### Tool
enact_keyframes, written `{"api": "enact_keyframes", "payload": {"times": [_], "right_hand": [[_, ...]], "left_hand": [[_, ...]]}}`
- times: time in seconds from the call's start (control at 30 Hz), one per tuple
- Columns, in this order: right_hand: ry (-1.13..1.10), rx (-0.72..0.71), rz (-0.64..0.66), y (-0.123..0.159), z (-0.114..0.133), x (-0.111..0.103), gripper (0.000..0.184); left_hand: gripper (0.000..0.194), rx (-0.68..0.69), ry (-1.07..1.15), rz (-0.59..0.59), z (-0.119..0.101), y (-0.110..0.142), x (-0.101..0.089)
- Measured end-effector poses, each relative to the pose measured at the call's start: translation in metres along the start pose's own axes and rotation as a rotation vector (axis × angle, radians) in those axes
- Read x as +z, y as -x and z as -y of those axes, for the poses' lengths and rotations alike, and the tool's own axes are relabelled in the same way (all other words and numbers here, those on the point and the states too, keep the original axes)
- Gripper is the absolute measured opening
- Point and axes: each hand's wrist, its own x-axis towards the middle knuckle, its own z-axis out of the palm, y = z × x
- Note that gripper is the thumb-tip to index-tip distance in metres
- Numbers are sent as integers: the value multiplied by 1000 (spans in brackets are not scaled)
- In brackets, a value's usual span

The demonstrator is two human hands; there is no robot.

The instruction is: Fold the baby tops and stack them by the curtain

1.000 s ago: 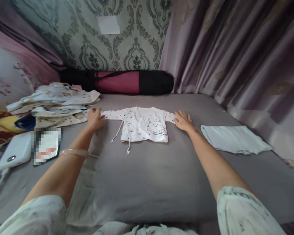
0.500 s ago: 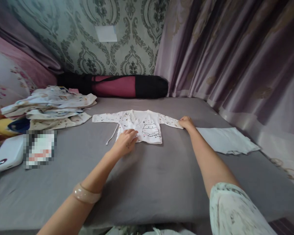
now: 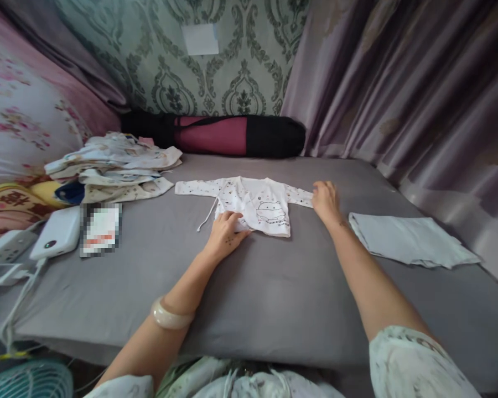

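Shirt point(image 3: 253, 202) is best eased flat toward near edge of bed point(image 3: 274, 298), imo; cuff point(image 3: 309, 199) seems pinched by right hand point(image 3: 326, 200), left hand point(image 3: 225, 235) loosely curled at hem point(image 3: 274, 234), grip unclear.

Left hand point(image 3: 226, 236): palm down, thumb point(image 3: 243, 235) spread; right hand point(image 3: 327, 201): fingers point(image 3: 317, 193) curled; arms point(image 3: 363, 276) outstretched

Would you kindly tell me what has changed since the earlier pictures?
The left hand has come off the left sleeve and moved inward, nearer the person, to the lower front of the side-tie baby shirt. The right hand, earlier spread open over the end of the right sleeve, is now curled there; whether it grips is unclear. The shirt stays spread out; the clothes pile and folded pale cloth stay put.
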Motion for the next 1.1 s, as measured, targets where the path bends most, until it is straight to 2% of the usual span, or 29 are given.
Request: {"api": "enact_keyframes", "payload": {"times": [0.07,0.17,0.23,0.3,0.4,0.47,0.63,0.67,0.73,0.83,0.97,1.1], "right_hand": [[-185,-90,103,5,41,-4,32],[-416,-255,415,20,103,-2,23],[-428,-298,548,31,133,2,20],[-386,-290,591,41,150,7,16],[-343,-268,625,49,154,14,17],[-357,-282,662,51,149,18,27],[-415,-375,714,58,139,20,50],[-414,-384,693,59,139,20,51],[-408,-368,620,60,140,21,40],[-448,-269,534,55,138,26,17],[-713,-88,448,42,128,34,19],[-924,-9,408,36,126,33,23]], "left_hand": [[47,9,-3,24,0,1,-1],[44,32,23,65,1,3,-3],[38,20,46,65,1,4,-4],[29,-5,68,54,2,4,-7],[15,-40,90,48,2,2,-10],[20,-88,101,36,2,-1,-12],[24,-365,140,5,2,-11,-14],[24,-411,148,-1,2,-12,-14],[24,-468,154,-23,2,-15,-14],[22,-470,176,-16,0,-16,-14],[29,-354,151,87,-5,-20,-17],[26,-305,38,161,-9,-30,-25]]}}
